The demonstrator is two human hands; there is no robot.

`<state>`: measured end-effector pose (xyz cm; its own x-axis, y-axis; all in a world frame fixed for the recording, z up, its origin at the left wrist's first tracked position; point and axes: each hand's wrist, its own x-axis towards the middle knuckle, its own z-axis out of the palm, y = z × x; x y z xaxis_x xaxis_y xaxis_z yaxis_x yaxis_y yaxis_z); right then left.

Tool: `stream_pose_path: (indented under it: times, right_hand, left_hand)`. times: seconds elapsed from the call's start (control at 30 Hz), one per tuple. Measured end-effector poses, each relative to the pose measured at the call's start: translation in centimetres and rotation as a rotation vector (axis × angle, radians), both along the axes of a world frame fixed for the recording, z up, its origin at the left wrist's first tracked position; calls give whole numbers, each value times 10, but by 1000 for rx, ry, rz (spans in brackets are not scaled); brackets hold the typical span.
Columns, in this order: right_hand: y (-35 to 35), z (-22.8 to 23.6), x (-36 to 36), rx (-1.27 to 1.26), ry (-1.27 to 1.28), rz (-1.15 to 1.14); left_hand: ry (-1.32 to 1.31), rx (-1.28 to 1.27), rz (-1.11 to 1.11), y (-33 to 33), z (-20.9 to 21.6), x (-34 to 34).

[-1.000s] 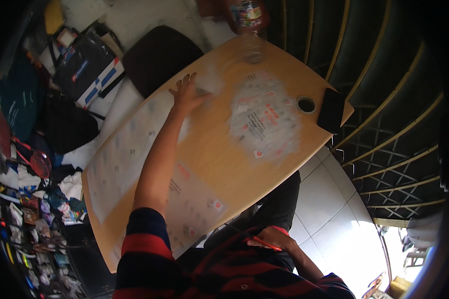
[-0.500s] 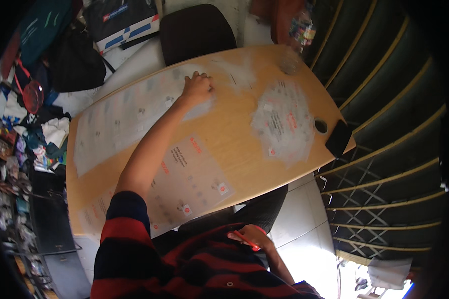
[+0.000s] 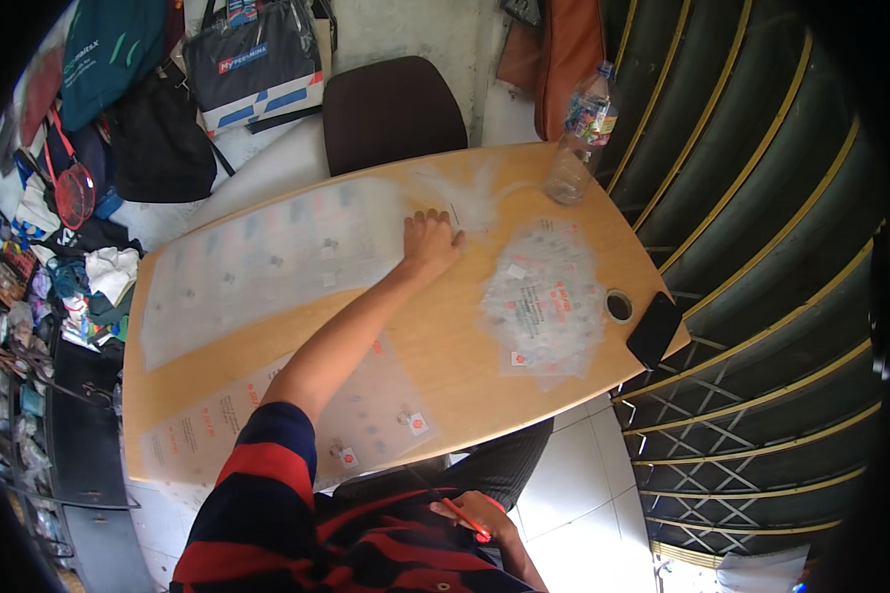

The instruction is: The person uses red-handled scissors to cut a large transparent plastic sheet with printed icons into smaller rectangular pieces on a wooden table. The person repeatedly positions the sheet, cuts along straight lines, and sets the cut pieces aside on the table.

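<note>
My left hand (image 3: 431, 243) reaches over the wooden table, palm down, its fingers slightly apart near the loose clear plastic pieces (image 3: 475, 198). No held thing shows in it. Left of it lies a row of overlapping clear printed plastic sheets (image 3: 247, 262). More printed plastic sheets (image 3: 381, 395) lie along the near edge, partly behind my left forearm. Low at my lap, my right hand (image 3: 477, 516) is closed around a red-handled tool (image 3: 465, 519) that looks like scissors; its blades are hard to make out.
On the table's right side are a fanned pile of plastic bags (image 3: 544, 306), a tape roll (image 3: 618, 305), a black phone (image 3: 655, 331) and a clear bottle (image 3: 578, 138). A dark chair (image 3: 394, 114) stands behind the table (image 3: 455, 346). A folding metal gate (image 3: 752, 247) borders the right.
My left hand has moved right, off the row of sheets toward the loose plastic pieces. My right hand keeps the red-handled tool. The view has tilted up.
</note>
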<state>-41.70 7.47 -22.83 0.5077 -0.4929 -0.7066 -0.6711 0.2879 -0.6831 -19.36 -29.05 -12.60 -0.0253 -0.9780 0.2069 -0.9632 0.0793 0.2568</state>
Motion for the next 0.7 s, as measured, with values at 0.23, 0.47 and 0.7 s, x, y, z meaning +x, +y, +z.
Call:
stream_pose_path:
  times: [0.23,0.47,0.7]
  right_hand:
    - [-1,-7,1,37,0,-1]
    - [-6,-4,-1,-6,3,55]
    - [-7,-5,-4,11,-61,15]
  left_hand:
    - [-12,34,47,-16,-11,-18]
    - [-13,132,-28,-50,-23,-12]
    - [47,176,-106,-62,-16,-14]
